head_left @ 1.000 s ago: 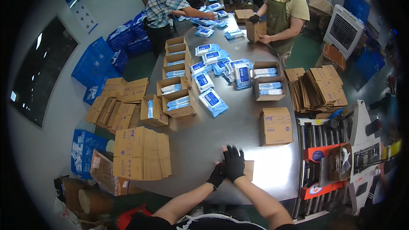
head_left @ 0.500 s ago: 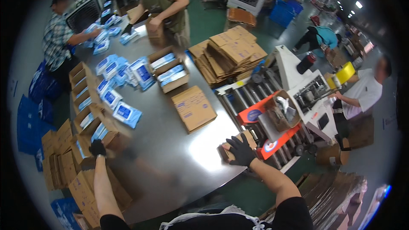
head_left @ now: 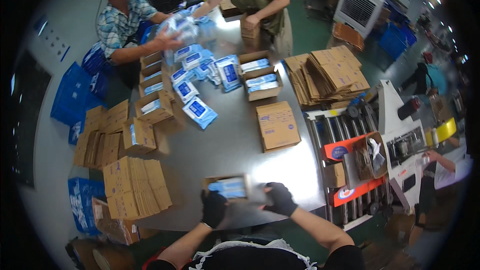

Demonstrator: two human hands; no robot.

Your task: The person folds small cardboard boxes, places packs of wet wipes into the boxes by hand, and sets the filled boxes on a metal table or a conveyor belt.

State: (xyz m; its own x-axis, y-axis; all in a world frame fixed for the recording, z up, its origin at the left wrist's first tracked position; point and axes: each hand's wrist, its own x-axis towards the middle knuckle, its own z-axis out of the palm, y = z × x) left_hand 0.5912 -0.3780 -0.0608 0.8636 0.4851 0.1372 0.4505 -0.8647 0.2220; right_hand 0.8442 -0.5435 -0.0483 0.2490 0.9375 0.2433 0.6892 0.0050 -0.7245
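On your far left, the flat cartons [head_left: 134, 187] lie stacked at the table's edge, well clear of your work, so you have elbow room there. Your left hand [head_left: 214, 209], gloved in black, is curled around the left near corner of the open box [head_left: 231, 188]; the fingers look wrapped on its wall, though motion blur hides exactly how. The box sits on the steel table [head_left: 220, 140] right in front of you, at the near edge, with blue-and-white packs [head_left: 229, 188] showing inside. Keep that left grip low on the wall so the cardboard does not buckle inward onto the packs.

Your right hand [head_left: 280, 198] is closed on the box's right side, where a flap seems to stick out; the blur there is too strong to tell flap from wall. Hold both sides evenly and keep the box level, since its top is open and the packs could slide out if it tips.

Further right, a shut box [head_left: 277, 125] lies on the table, apart from yours, and the roller conveyor [head_left: 345, 135] begins just beyond the table's right edge. Mind the table's edge as you move the box that way.
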